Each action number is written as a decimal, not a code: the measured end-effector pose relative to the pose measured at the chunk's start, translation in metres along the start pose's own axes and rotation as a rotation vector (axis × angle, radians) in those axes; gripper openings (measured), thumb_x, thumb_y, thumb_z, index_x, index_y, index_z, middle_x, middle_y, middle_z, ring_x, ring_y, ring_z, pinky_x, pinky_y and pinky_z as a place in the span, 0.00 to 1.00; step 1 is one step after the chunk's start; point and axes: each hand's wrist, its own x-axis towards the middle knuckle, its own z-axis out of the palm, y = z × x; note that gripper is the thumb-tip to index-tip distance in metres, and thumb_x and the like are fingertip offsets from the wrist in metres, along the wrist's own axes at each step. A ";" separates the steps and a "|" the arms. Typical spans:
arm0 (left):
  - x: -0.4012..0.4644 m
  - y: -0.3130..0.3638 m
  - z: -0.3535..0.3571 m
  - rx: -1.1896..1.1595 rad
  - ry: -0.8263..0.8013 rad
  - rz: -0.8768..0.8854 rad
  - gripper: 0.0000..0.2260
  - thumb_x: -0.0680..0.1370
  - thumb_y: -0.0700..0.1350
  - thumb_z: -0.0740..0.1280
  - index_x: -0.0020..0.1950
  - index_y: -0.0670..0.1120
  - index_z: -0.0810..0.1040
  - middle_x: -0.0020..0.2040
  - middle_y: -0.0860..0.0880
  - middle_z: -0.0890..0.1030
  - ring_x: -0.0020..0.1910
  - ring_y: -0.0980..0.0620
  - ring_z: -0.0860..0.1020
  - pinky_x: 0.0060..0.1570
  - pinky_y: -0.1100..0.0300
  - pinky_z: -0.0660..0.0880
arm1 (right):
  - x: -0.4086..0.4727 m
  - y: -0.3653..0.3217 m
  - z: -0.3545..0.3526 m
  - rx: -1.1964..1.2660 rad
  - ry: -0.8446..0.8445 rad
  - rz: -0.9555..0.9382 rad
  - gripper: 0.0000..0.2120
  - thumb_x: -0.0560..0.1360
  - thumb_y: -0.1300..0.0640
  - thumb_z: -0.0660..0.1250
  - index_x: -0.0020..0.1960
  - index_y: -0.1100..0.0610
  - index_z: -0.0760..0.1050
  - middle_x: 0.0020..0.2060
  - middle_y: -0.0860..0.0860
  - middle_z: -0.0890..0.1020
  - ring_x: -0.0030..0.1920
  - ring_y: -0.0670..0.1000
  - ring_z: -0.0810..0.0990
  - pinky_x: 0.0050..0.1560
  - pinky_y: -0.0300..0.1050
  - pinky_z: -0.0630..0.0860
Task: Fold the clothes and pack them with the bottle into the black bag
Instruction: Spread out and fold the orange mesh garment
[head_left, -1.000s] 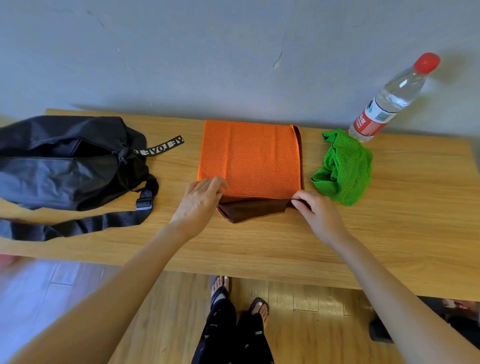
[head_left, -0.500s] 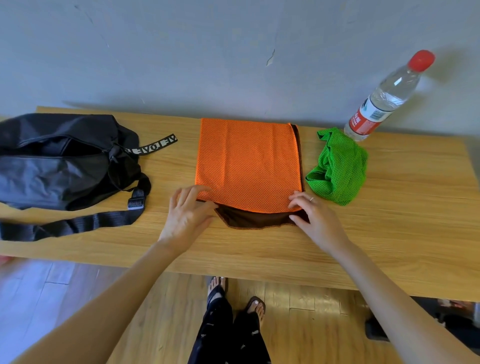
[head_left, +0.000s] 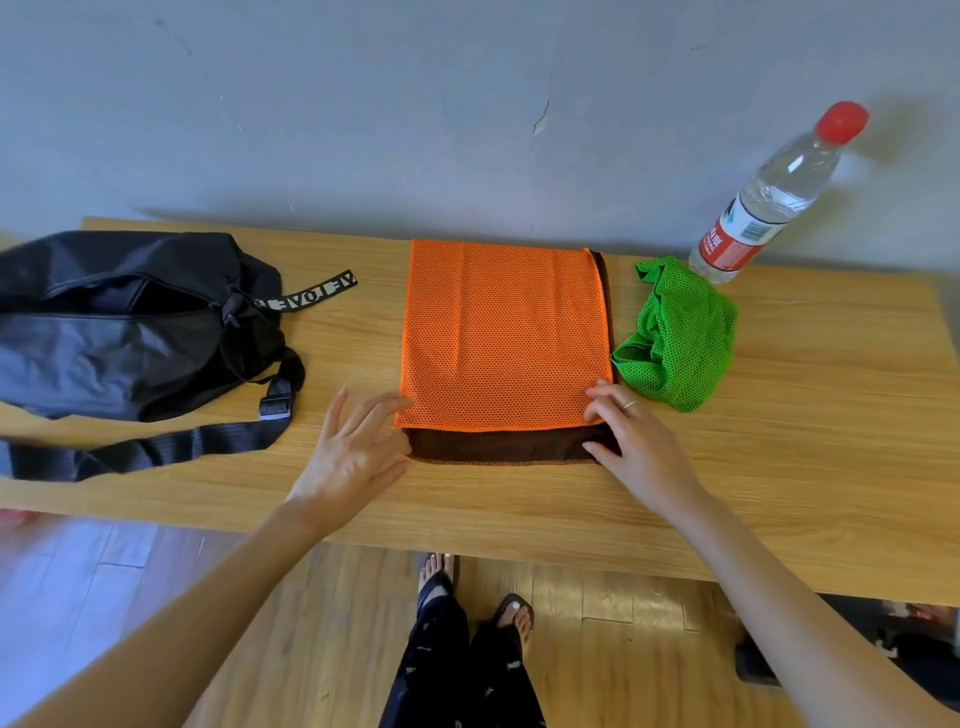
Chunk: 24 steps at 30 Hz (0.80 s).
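Left hand (head_left: 353, 457) rests with fingers spread and relaxed at the near-left corner of the orange cloth (head_left: 504, 332), its fingertips touching that edge but gripping nothing. Far to the left of the cloth lies the black bag (head_left: 130, 322), slumped on the counter (head_left: 805, 467) with its top gaping and its strap trailing toward the near edge; nothing can be seen inside it. The orange cloth itself lies flat in the middle of the counter, a neat rectangle of mesh fabric with a brown inner layer showing as a strip along its near edge and a thin line down its right side. At the near-right corner of the cloth the right hand (head_left: 639, 447) has its fingers curled over the orange edge and its thumb on the brown strip, seemingly pinching the corner. Just to the right of the cloth sits the green cloth (head_left: 680, 338), a crumpled mesh heap not yet folded. Behind that heap, near the wall, stands the bottle (head_left: 769, 202), clear with a red cap and a red label.

As I judge it, the task is early: the orange cloth is partly folded, the green one is untouched, and nothing is packed.
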 end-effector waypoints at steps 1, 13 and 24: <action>-0.003 0.000 0.000 0.005 -0.003 -0.004 0.05 0.74 0.48 0.68 0.48 0.49 0.80 0.67 0.46 0.70 0.71 0.48 0.64 0.70 0.36 0.53 | 0.000 0.000 0.000 0.001 -0.001 -0.001 0.11 0.72 0.58 0.71 0.52 0.55 0.72 0.66 0.48 0.70 0.72 0.48 0.64 0.54 0.44 0.74; 0.015 0.003 -0.002 -0.099 0.118 -0.095 0.15 0.70 0.38 0.73 0.55 0.44 0.77 0.55 0.49 0.78 0.56 0.51 0.73 0.56 0.57 0.69 | -0.002 0.004 -0.011 0.055 0.061 0.028 0.15 0.73 0.67 0.68 0.59 0.59 0.74 0.63 0.54 0.77 0.58 0.54 0.78 0.55 0.42 0.71; 0.029 -0.008 -0.005 -0.042 0.104 -0.051 0.08 0.70 0.36 0.74 0.45 0.45 0.80 0.49 0.50 0.80 0.48 0.48 0.77 0.48 0.58 0.66 | 0.008 0.013 -0.010 0.032 0.177 -0.024 0.05 0.70 0.69 0.70 0.44 0.62 0.79 0.51 0.55 0.81 0.52 0.55 0.80 0.50 0.44 0.75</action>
